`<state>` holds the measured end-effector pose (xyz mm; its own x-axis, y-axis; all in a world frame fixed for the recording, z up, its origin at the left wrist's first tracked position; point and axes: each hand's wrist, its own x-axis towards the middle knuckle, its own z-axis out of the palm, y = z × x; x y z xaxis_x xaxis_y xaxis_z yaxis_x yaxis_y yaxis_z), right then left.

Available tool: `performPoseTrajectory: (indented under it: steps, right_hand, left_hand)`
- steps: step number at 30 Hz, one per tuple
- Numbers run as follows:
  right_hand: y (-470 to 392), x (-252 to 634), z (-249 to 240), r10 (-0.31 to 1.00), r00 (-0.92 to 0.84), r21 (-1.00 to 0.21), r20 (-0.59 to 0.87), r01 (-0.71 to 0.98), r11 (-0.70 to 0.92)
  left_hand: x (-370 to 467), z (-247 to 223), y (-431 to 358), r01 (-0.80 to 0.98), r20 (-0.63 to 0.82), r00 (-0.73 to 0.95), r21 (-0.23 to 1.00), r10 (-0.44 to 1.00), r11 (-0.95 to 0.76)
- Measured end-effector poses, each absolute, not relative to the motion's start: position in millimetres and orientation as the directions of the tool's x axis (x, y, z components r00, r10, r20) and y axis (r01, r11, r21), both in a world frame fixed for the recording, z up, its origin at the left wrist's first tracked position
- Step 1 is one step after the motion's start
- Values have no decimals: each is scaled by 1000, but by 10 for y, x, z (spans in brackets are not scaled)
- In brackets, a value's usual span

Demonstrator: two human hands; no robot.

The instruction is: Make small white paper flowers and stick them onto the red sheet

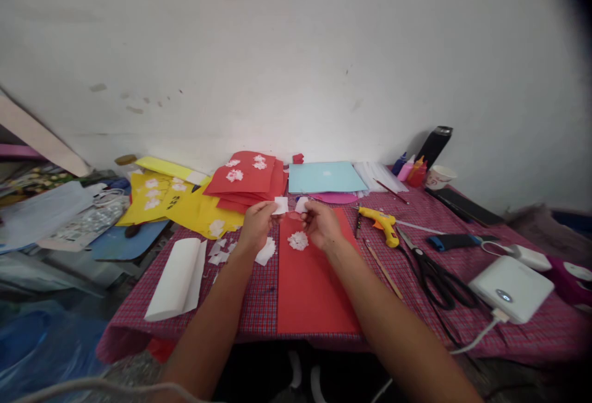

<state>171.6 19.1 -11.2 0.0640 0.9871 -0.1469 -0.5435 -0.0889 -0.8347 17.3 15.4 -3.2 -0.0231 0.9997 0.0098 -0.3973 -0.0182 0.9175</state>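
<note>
My left hand [257, 223] pinches a small white paper square [280, 206] at its edge. Close by on the right, my right hand [320, 224] pinches another small white paper piece [301, 205]. Both hands are held over the far end of a red sheet [319, 286]. A ruffled white paper flower [298, 240] lies on that sheet, just below and between the hands. To the left of the sheet, loose white paper squares [219, 254] and a small stack of white paper [266, 251] rest on the checked cloth, partly behind my left forearm.
Folded white paper [178, 280] lies at left. Red cards with flowers [240, 175], yellow sheets [155, 196] and a light blue sheet [324, 177] lie behind. A yellow glue gun [382, 223], black scissors [437, 280], a paper cup [439, 177] and a white power box [511, 289] are at right.
</note>
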Motion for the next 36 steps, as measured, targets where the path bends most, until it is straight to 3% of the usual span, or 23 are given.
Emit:
performPoseTrajectory:
  steps: [3, 6, 8, 10, 13, 15, 17, 20, 23, 25, 29, 36]
  right_hand:
    - [162, 1722, -97, 988, 146, -903, -46, -429, 21]
    - [69, 1670, -75, 944, 174, -952, 281, -72, 297]
    - [-17, 1587, -86, 855, 71, -847, 513, 201, 492]
    - [-106, 1481, -129, 774, -114, -701, 623, 357, 618]
    - [-204, 1350, -219, 667, -437, -505, 603, 438, 744]
    - [-222, 1328, -256, 618, -559, -409, 552, 464, 786]
    - [-192, 1367, -257, 609, -554, -392, 567, 469, 791]
    - [-86, 1491, -220, 705, -311, -551, 638, 455, 700]
    - [20, 1595, -178, 867, 6, -834, 498, 278, 477]
    - [59, 1626, -147, 925, 72, -925, 374, 93, 367]
    - [50, 1628, -74, 957, 57, -953, 283, -100, 288]
    - [28, 1630, -55, 977, 72, -954, 198, -216, 209]
  left_hand:
    - [135, -19, 194, -456, 2, -115, 888, 993, -54]
    - [50, 17, 248, -491, 40, -277, 853, 960, -177]
    - [-20, 50, 276, -486, 65, -382, 834, 922, -260]
    - [-78, 80, 291, -480, 68, -458, 820, 886, -311]
    - [-112, 103, 293, -490, 61, -492, 805, 868, -334]
    - [-100, 99, 287, -486, 74, -483, 806, 873, -337]
    - [-70, 80, 277, -469, 93, -451, 822, 888, -324]
    - [-5, 33, 250, -420, 122, -335, 869, 934, -263]
    - [73, -14, 203, -323, 160, -193, 922, 968, -216]
    - [119, -35, 166, -252, 194, -84, 945, 977, -210]
    - [162, -46, 110, -111, 253, 60, 963, 966, -245]
    - [162, -24, 81, -21, 295, 119, 955, 948, -294]
